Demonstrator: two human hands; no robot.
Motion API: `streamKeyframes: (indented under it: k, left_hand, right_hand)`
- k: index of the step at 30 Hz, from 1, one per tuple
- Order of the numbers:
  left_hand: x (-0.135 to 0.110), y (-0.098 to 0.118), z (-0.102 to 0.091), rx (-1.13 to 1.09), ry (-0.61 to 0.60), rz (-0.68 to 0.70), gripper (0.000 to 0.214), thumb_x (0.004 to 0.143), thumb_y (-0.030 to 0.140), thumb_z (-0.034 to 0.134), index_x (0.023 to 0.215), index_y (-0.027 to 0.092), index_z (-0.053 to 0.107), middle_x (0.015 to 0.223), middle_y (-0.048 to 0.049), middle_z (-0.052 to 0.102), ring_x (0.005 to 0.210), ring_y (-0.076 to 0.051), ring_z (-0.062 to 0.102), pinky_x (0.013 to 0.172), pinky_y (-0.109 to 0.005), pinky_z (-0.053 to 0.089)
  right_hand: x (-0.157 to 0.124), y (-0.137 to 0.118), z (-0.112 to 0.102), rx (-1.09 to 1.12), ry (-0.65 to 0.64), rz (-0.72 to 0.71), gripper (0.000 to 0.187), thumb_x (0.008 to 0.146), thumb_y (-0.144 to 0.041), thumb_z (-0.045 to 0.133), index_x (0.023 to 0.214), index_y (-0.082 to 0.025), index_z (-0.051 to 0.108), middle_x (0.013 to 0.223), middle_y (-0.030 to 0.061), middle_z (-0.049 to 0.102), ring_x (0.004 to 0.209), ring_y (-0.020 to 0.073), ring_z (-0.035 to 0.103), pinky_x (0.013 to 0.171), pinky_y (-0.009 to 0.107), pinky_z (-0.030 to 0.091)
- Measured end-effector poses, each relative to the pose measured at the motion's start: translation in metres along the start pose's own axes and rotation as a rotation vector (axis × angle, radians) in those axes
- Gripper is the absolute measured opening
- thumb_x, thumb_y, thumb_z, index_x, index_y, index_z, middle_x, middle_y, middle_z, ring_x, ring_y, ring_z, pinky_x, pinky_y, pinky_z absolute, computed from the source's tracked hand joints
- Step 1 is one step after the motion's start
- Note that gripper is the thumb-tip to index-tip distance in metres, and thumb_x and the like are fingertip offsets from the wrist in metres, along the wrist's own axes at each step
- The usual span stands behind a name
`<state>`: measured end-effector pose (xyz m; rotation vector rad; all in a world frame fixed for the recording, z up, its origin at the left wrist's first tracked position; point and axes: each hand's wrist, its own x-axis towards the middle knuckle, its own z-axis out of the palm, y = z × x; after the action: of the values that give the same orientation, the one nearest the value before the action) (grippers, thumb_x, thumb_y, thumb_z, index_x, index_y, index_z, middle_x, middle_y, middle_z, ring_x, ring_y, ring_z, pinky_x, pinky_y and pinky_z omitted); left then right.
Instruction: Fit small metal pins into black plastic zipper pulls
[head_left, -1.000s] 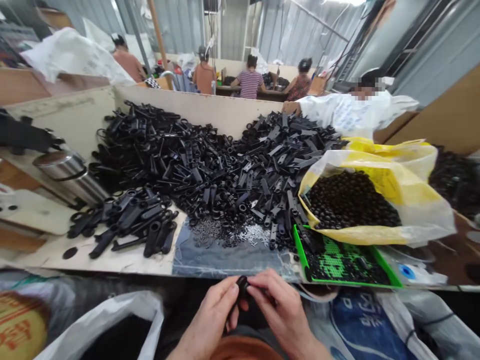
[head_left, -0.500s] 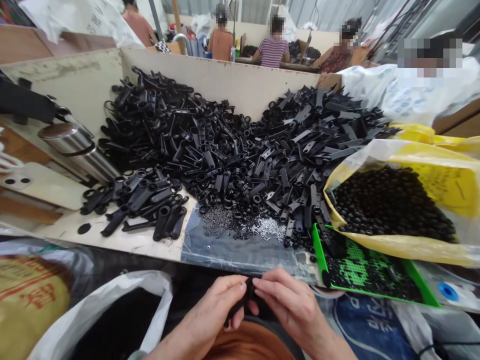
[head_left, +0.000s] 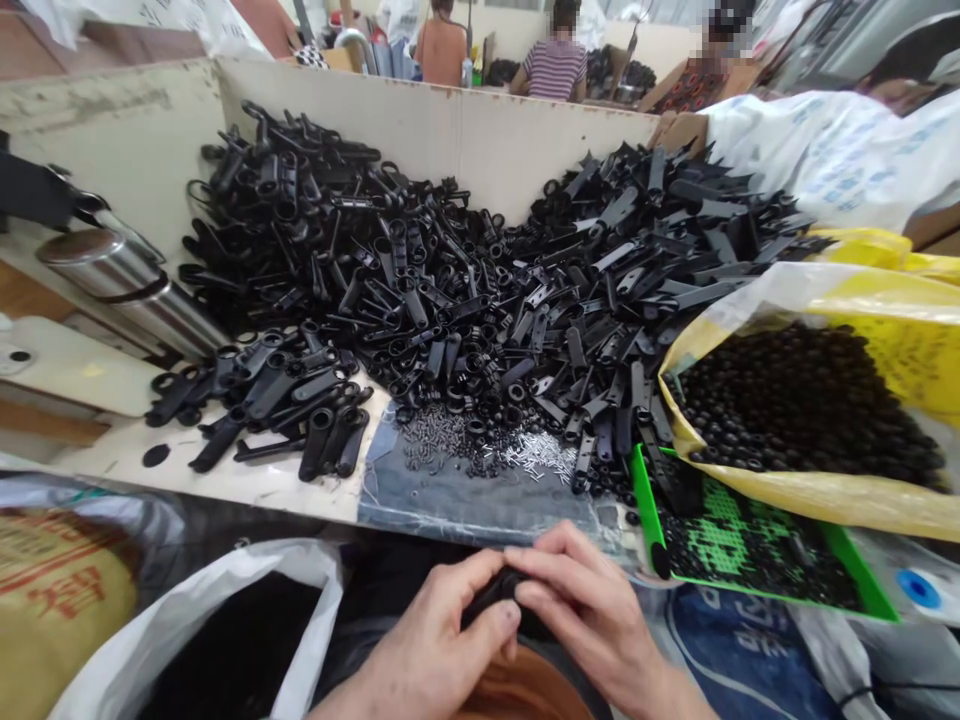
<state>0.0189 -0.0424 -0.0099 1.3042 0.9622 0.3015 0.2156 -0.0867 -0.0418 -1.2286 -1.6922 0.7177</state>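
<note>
One blk plastic pc (head_left: 491, 590) (mostly hidden) betw L hand (head_left: 427, 645) & R hand (head_left: 592, 610)

Workshop bg, inventory:
- 2-panel cream board partition (head_left: 525, 150), scuffed, along far edge of desk (head_left: 112, 460)
- brown wood panel (head_left: 97, 40), top L
- pale far wall (head_left: 660, 45)
- far bench (head_left: 607, 103), dark edge, w/ cardboard box (head_left: 679, 130) nearby
- grey sheet-metal wall (head_left: 817, 40), top R
- Light: even, soft, no hard shadows
</note>
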Motion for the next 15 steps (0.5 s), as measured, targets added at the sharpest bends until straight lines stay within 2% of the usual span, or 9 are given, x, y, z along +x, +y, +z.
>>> streamKeyframes:
  k: [2,4,6,8,10,12,15]
  left_hand:
    - [0.004,-0.003,-0.002,0.112,0.056,0.108,0.036,0.096,0.030,0.057,0.128,0.028,0.073,0.100,-0.0072,0.078,0.096,-0.029,0.068,0.088,-0.036,0.050]
    - [0.009,-0.008,-0.005,0.313,0.152,0.204,0.041,0.097,0.027,0.053,0.135,0.029,0.069,0.116,-0.0123,0.075,0.100,-0.032,0.069,0.090,-0.040,0.051]
    - [0.015,-0.013,-0.008,0.506,0.221,0.223,0.045,0.098,0.021,0.045,0.135,0.028,0.069,0.113,-0.0161,0.075,0.095,-0.034,0.069,0.087,-0.044,0.051]
    - [0.018,-0.016,-0.011,0.555,0.256,0.207,0.046,0.097,0.019,0.044,0.135,0.028,0.069,0.112,-0.0164,0.074,0.100,-0.035,0.068,0.092,-0.047,0.049]
    - [0.019,-0.016,-0.012,0.411,0.292,0.123,0.045,0.095,0.024,0.054,0.139,0.029,0.063,0.125,-0.0141,0.070,0.118,-0.035,0.062,0.104,-0.048,0.044]
    - [0.018,-0.015,-0.013,0.171,0.278,-0.005,0.049,0.089,0.028,0.065,0.138,0.028,0.059,0.129,-0.0119,0.068,0.122,-0.032,0.060,0.104,-0.044,0.044]
    - [0.018,-0.016,-0.014,-0.168,0.101,-0.091,0.040,0.087,0.033,0.067,0.124,0.022,0.058,0.097,-0.0067,0.071,0.089,-0.024,0.067,0.081,-0.036,0.051]
  right_hand:
    - [0.002,0.001,0.006,0.166,0.099,0.187,0.035,0.097,-0.042,0.069,0.131,-0.030,0.069,0.079,0.0003,0.063,0.059,0.0136,0.058,0.053,0.022,0.052]
    - [0.004,0.004,0.015,0.341,0.186,0.338,0.043,0.095,-0.050,0.070,0.132,-0.028,0.066,0.076,-0.0013,0.062,0.053,0.0114,0.052,0.048,0.020,0.048]
    - [0.009,0.008,0.026,0.475,0.231,0.428,0.040,0.093,-0.053,0.071,0.120,-0.024,0.070,0.074,-0.0006,0.063,0.051,0.0102,0.049,0.045,0.019,0.043]
    - [0.015,0.011,0.034,0.539,0.242,0.487,0.036,0.089,-0.053,0.075,0.107,-0.021,0.074,0.074,0.0003,0.064,0.052,0.0095,0.048,0.043,0.018,0.039]
    - [0.021,0.015,0.038,0.556,0.222,0.542,0.034,0.086,-0.050,0.079,0.102,-0.020,0.077,0.073,0.0004,0.065,0.052,0.0093,0.046,0.043,0.019,0.036]
    - [0.026,0.018,0.036,0.551,0.169,0.572,0.033,0.087,-0.050,0.077,0.101,-0.020,0.079,0.074,0.0010,0.067,0.053,0.0098,0.047,0.046,0.020,0.038]
    - [0.032,0.022,0.032,0.480,0.100,0.514,0.031,0.089,-0.050,0.075,0.099,-0.021,0.081,0.077,0.0024,0.068,0.060,0.0131,0.054,0.055,0.024,0.045]
